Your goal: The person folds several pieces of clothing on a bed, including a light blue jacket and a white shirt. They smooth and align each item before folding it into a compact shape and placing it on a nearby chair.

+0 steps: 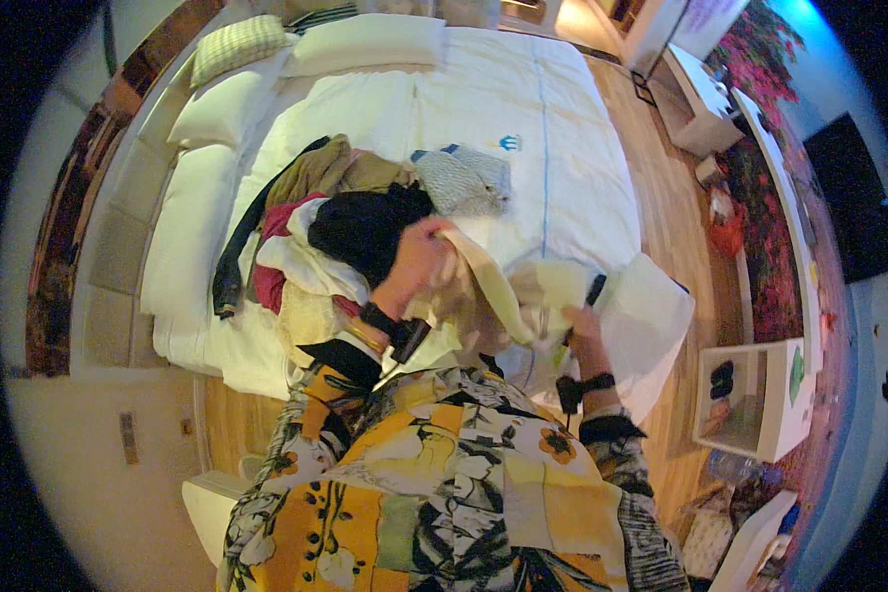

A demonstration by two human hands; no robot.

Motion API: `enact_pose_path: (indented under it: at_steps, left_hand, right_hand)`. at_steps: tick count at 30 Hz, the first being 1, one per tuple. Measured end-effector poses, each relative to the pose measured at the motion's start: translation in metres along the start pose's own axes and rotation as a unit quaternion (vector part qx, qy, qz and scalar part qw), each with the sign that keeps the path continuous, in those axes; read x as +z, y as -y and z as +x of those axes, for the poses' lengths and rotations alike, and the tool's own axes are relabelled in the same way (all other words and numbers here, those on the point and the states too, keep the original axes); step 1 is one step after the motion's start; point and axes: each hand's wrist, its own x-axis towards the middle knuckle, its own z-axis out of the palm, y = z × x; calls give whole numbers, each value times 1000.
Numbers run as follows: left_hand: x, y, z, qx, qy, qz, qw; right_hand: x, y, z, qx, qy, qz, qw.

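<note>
A pale cream garment [488, 277] hangs between my two hands over the near part of the bed, blurred in places. My left hand [425, 251] pinches its upper edge, just right of a black garment [366, 226]. My right hand [586, 337] grips the garment's right side, with a small dark strip [598, 288] just above the fingers. What that strip is, I cannot tell. Left of my hands lies a heap of clothes, including a white garment [303, 259], a tan garment [311, 174] and dark jeans [229, 281]. Beyond them rests a folded grey-blue knit garment [462, 177].
The white bed cover [473, 96] bears a blue stripe. Pillows [200, 214] line the left and far sides. A white cushion or folded bedding [647, 325] sits at the right edge. Wooden floor [662, 185] and a white open cabinet [747, 403] lie to the right.
</note>
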Motion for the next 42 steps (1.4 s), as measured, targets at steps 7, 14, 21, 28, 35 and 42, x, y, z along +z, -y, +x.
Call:
enact_pose_path:
  at_steps: [7, 14, 21, 28, 35, 42]
  left_hand:
    - [-36, -106, 17, 181, -130, -109, 969]
    - [-78, -83, -5, 72, 77, 54, 993]
    - [-86, 92, -39, -82, 228, 375, 895]
    - [-88, 193, -100, -174, 287, 301, 893]
    - [-100, 229, -107, -159, 319, 437, 826]
    - [-107, 245, -148, -146, 403, 525, 735]
  right_hand:
    - [-49, 126, 27, -55, -172, 407, 895]
    - [-40, 101, 23, -90, -181, 311, 929]
    - [18, -66, 5, 212, -221, 399, 864]
    - [52, -122, -47, 343, -144, 356, 857]
    - [56, -126, -62, 374, -159, 278, 870]
    - [51, -212, -142, 162, 93, -50, 981]
